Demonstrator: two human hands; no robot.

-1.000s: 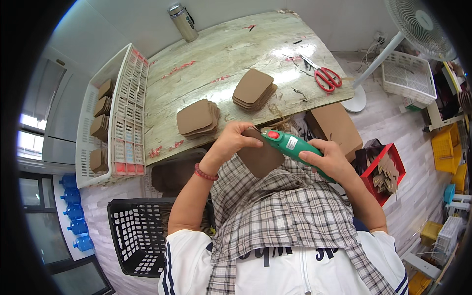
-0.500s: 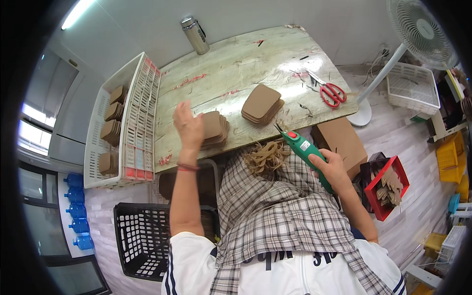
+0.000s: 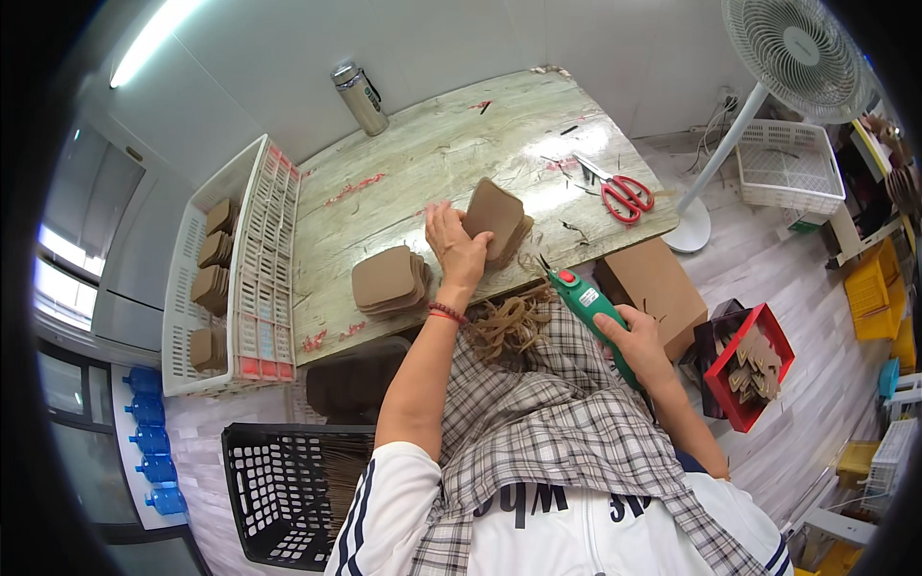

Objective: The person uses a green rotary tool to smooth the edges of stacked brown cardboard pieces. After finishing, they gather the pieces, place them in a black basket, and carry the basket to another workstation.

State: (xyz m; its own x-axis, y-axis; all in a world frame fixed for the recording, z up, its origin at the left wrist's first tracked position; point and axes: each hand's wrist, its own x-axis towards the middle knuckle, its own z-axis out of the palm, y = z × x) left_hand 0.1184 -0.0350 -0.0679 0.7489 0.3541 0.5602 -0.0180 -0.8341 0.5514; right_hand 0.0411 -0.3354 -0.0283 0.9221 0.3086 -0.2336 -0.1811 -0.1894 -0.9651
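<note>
My left hand reaches over the table and grips the left edge of the top rounded brown piece, thumb on its face. This piece is tilted up over the right-hand stack of similar pieces. Left of that hand sits another stack of brown pieces. In my right hand is a green handheld electric cutter with a red button, its pointed blades near the table's front edge. A heap of thin brown trimmings lies on my checked apron below the edge.
Red-handled scissors and dark scraps lie on the table's right side. A steel flask stands at the back. A white crate with brown stacks is on the left, a black crate below. A red box and fan are right.
My left hand has moved right, from beside the left stack to the right stack, and taken hold of its top piece. My right hand still holds the cutter in nearly the same place.
</note>
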